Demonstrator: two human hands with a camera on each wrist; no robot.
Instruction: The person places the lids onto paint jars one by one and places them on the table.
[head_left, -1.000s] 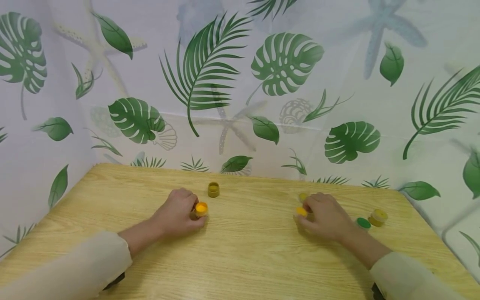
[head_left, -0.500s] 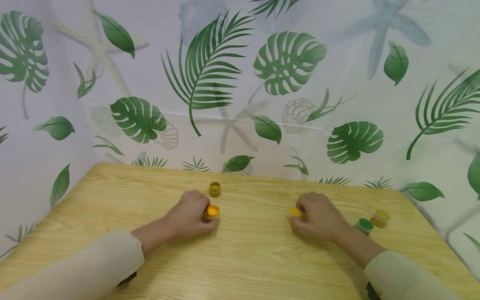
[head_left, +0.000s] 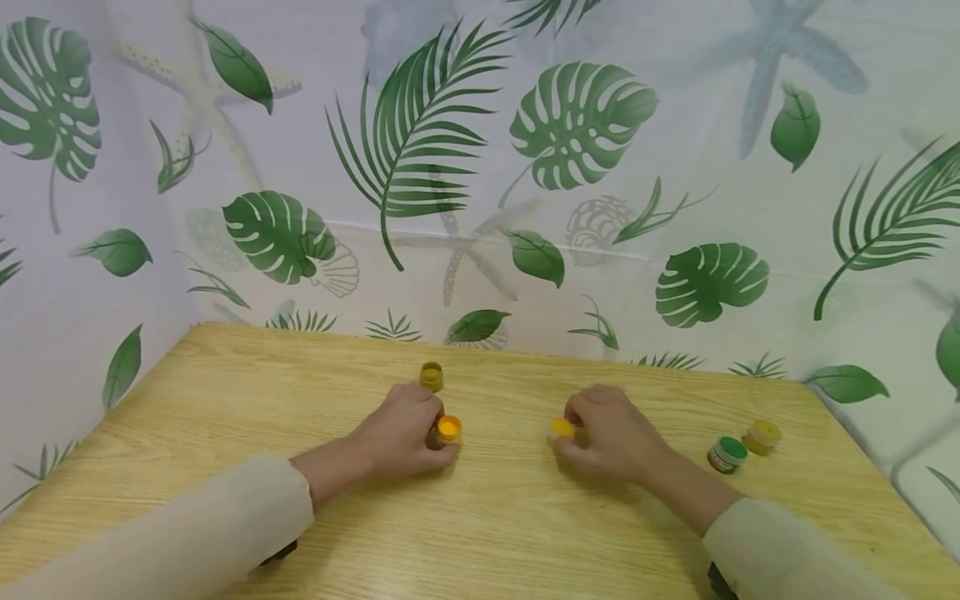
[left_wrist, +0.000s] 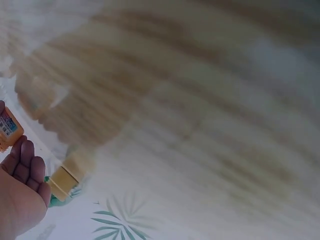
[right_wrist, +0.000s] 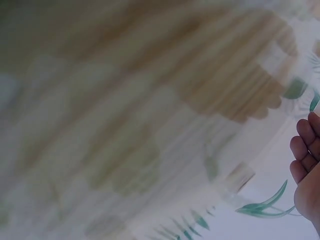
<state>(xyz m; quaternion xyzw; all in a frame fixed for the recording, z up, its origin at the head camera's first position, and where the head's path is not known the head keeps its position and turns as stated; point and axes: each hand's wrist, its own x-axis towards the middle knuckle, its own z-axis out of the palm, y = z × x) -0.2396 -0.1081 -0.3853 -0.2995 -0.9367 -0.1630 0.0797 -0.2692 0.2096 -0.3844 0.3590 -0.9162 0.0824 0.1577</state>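
Observation:
In the head view my left hand (head_left: 401,433) grips a small paint jar (head_left: 449,431) between thumb and fingers. Orange paint shows in its uncovered top. A printed label on the same orange jar (left_wrist: 8,127) faces the left wrist camera. Across from it, my right hand (head_left: 618,433) pinches a flat yellow-orange lid (head_left: 562,428), tilted toward the jar, a short gap apart. The right wrist view shows only curled fingers (right_wrist: 305,142) at its edge, with the lid out of sight. Just behind the left hand stands a dark yellow jar (head_left: 431,377).
To the right of the right hand stand a green-topped jar (head_left: 727,455) and a yellow-topped jar (head_left: 762,437), close together. The wood-grain table (head_left: 495,533) meets a leaf-printed cloth (head_left: 480,275) at its back edge.
Both hands have moved toward each other, the left one rightward with the orange jar, the right one leftward with the lid. A small yellow thing behind the right hand is now out of sight.

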